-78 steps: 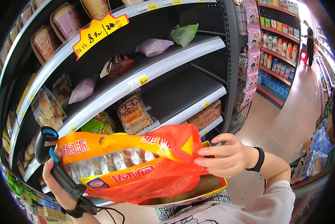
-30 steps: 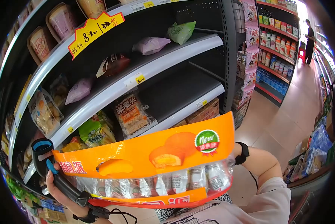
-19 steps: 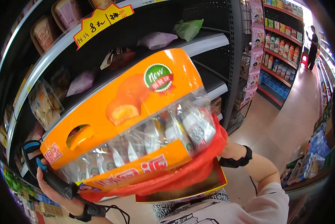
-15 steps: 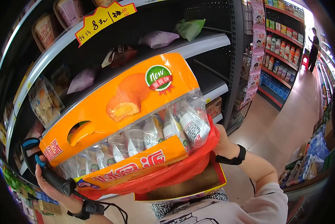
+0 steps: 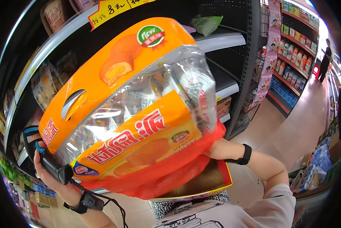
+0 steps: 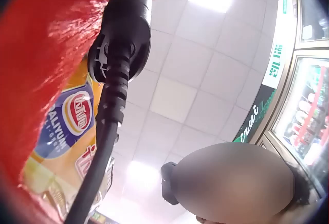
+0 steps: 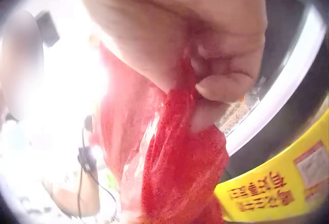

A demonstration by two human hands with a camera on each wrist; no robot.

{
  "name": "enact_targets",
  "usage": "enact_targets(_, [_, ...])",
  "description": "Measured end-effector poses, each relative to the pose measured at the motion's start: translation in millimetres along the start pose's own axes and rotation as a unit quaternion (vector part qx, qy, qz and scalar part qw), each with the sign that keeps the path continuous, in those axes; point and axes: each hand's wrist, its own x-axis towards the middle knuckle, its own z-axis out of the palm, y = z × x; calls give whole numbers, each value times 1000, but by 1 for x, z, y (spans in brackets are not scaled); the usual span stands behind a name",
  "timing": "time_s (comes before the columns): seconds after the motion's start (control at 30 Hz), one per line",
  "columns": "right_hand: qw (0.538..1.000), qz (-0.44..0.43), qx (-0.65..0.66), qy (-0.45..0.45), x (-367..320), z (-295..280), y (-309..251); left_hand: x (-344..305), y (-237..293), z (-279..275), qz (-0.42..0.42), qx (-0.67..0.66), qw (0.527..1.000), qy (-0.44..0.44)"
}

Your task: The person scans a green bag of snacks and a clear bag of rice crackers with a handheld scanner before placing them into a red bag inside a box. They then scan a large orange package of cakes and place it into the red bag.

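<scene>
A large orange package of cream-filled pies [image 5: 143,138], with a clear window showing white wrapped pieces, stands tilted in the middle of the head view. A thin red plastic bag [image 5: 159,176] wraps its lower part and right end. My right hand [image 7: 205,33] grips a bunched fold of the red bag with curled fingers; in the head view its fingers are hidden behind the bag. At the package's left end, my left hand [image 5: 58,186] grips a black barcode scanner [image 5: 55,167] with a blue trigger. The scanner's cable [image 6: 110,116] hangs across the left wrist view.
Below the bag is an open yellow-edged carton [image 5: 204,182], brown inside. Ahead runs a store shelf [image 5: 223,41] with bagged snacks and price tags. A tiled aisle [image 5: 269,117] lies to the right, with a person [image 5: 325,60] at its far end.
The package has swung up at its right end and its front panel has come out above the red bag. My right hand has moved behind the right end; the left still holds the scanner.
</scene>
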Motion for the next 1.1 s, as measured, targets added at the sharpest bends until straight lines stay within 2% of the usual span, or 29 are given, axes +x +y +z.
enact_targets(0.03, [998,-38,-54,10,-5,3,5,3,1,-3,-1,3,1000,4])
enact_targets(0.07, [997,-72,-10,-1,-11,3,15,7,4,-8,-23,-12,999,-31])
enact_targets(0.13, [997,-39,-58,-34,-23,3,29,11,9,-13,-71,-50,991,-103])
enact_targets(0.17, [992,-11,-109,-63,-29,1,39,10,9,-8,-70,-48,992,-94])
enact_targets(0.2, [995,-5,-53,-87,-36,-6,71,7,7,0,-46,-27,996,-67])
enact_targets(0.23, [994,-3,-49,-99,-32,-8,41,3,7,5,-22,-3,999,-40])
enact_targets(0.27, [961,-89,-206,-163,-24,-14,-15,0,8,5,-51,7,993,-105])
enact_targets(0.3, [892,-176,-354,-221,-17,-20,-49,-5,2,16,-48,9,997,-54])
enact_targets(0.33, [883,-58,-352,-305,-19,-28,-51,-12,-2,21,-66,9,995,-74])
enact_targets(0.37, [854,62,-347,-383,-23,-39,-53,-18,-8,26,-85,7,992,-95])
enact_targets(0.4, [849,-33,-421,-318,-27,-44,-62,-26,-18,34,-75,28,996,-50])
enact_targets(0.43, [848,-33,-419,-324,-29,-49,-65,-29,-26,38,-65,49,997,-7])
enact_targets(0.5, [888,-42,-433,-149,-35,-60,-67,-30,-36,30,-141,1,989,-46])
enact_targets(0.53, [887,-39,-434,-151,-36,-69,-65,-34,-40,33,-150,-2,988,-42])
enact_targets(0.6, [852,123,-469,-196,-38,-88,-64,-36,-47,35,-162,-8,986,-40])
enact_targets(0.63, [851,126,-471,-196,-36,-97,-67,-36,-52,34,-177,-1,983,-53])
enact_targets(0.67, [903,163,-367,-154,-35,-104,-72,-37,-56,33,-191,7,979,-66])
enact_targets(0.7, [940,198,-256,-111,-35,-110,-73,-38,-65,37,-186,49,981,-29])
enact_targets(0.73, [986,141,-54,-68,-31,-113,-64,-38,-70,34,-220,70,971,-57])
enact_targets(0.77, [988,67,126,-50,-27,-112,-59,-37,-75,33,-253,91,959,-85])
enact_targets(0.83, [961,65,259,69,-13,-95,-66,-42,-90,38,-297,78,950,-60])
enact_targets(0.9, [979,9,203,17,-4,-88,-42,-45,-101,42,-317,66,944,-64])
enact_targets(0.93, [972,45,229,-2,-5,-78,-45,-48,-103,49,-319,75,943,-60])
enact_targets(1.03, [962,70,258,-46,-10,-67,-17,-39,-112,41,-350,65,930,-89])
enact_targets(1.07, [963,70,258,-47,-13,-62,-10,-36,-114,39,-350,62,929,-100])
enact_targets(1.1, [947,68,315,-21,-17,-57,-4,-35,-115,42,-350,61,929,-100])
